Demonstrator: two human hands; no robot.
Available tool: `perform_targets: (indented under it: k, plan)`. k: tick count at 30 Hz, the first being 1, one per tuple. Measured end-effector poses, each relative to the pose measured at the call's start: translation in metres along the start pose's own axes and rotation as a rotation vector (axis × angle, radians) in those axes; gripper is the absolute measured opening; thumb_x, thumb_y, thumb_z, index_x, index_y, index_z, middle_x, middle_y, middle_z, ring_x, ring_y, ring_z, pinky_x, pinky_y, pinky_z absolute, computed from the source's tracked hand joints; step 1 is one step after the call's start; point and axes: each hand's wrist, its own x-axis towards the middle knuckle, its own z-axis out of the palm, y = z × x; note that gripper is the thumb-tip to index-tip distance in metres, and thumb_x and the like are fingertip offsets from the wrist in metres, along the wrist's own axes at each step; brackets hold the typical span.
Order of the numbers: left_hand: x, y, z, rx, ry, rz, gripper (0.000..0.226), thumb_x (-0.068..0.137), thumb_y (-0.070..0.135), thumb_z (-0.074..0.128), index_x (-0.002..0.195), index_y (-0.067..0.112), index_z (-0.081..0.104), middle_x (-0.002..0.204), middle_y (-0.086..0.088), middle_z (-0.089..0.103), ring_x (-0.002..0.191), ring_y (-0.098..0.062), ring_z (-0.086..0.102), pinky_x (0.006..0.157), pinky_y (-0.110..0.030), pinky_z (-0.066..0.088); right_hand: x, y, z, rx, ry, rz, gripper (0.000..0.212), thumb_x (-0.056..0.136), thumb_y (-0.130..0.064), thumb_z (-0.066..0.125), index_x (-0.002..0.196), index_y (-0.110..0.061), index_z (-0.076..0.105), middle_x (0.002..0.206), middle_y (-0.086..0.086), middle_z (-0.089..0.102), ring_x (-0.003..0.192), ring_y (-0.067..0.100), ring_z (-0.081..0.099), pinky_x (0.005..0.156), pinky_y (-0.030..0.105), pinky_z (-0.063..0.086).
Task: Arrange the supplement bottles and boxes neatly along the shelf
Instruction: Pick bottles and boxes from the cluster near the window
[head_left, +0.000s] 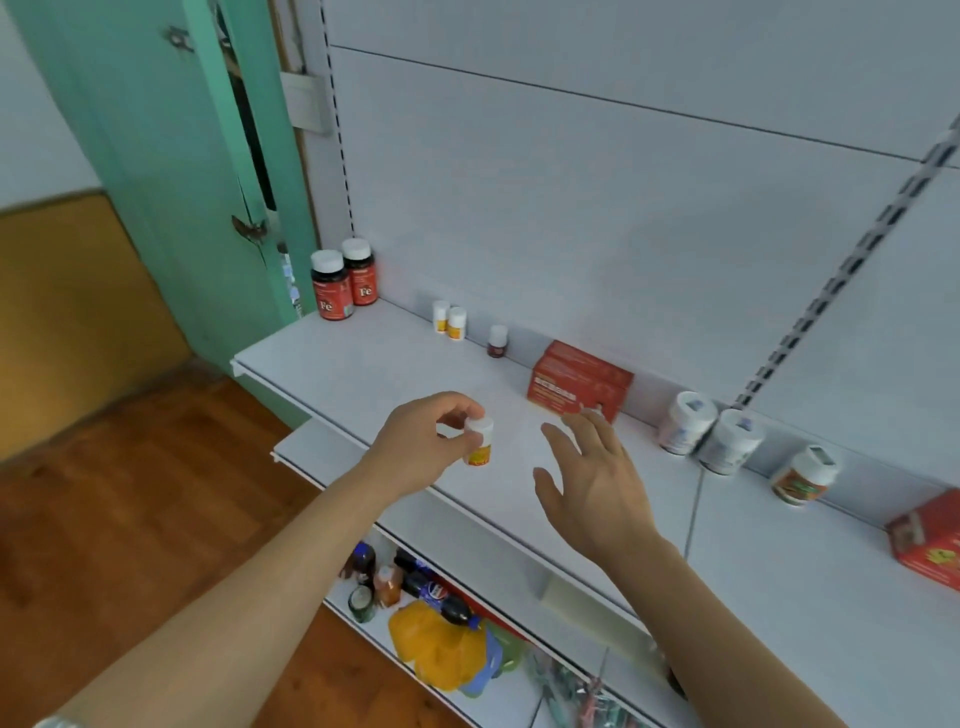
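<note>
Head view shows the left hand (423, 447) pinching a small white bottle (480, 441) by its cap, held just above the shelf (332, 364) (probably so it can join the two little bottles (450, 321) at the back). Right hand (589, 467) hovers beside, fingers spread, holding nothing.

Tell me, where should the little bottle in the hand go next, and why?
Probably back beside the two matching small bottles at the wall. The left hand pinches a small white-capped bottle with the same yellow label above the shelf, so carrying it there would group them. The right hand hovers open.
</note>
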Motion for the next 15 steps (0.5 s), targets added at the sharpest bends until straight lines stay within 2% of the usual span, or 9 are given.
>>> perform_targets:
  k: [5,11,15]
  plan:
    - [0.053,-0.027,-0.032,0.093,0.037,-0.009,0.02,0.085,0.025,0.074,0.1,0.035,0.065,0.1,0.018,0.066,0.092,0.003,0.062,0.077,-0.013,0.045,0.06,-0.016,0.029,0.03,0.034,-0.017,0.047,0.085,-0.03,0.068,0.127,-0.009,0.061,0.13,0.017,0.058,0.129,0.039,0.047,0.099,0.051,0.047]
    - [0.116,-0.056,-0.064,0.197,0.083,0.008,0.019,0.087,0.021,0.071,0.102,0.031,0.067,0.099,0.019,0.066,0.093,0.001,0.061,0.082,-0.022,0.05,0.129,-0.024,0.061,0.074,0.015,-0.013,0.048,0.088,-0.032,0.063,0.13,-0.008,0.058,0.135,0.018,0.053,0.133,0.038,0.041,0.102,0.051,0.047]
    - [0.152,-0.075,-0.073,0.292,0.046,0.065,0.021,0.089,0.022,0.067,0.109,0.029,0.065,0.099,0.015,0.063,0.09,-0.002,0.059,0.082,-0.025,0.052,0.158,-0.03,0.077,0.067,-0.005,0.04,0.049,0.087,-0.033,0.062,0.13,-0.009,0.058,0.136,0.016,0.052,0.134,0.035,0.041,0.102,0.051,0.046]
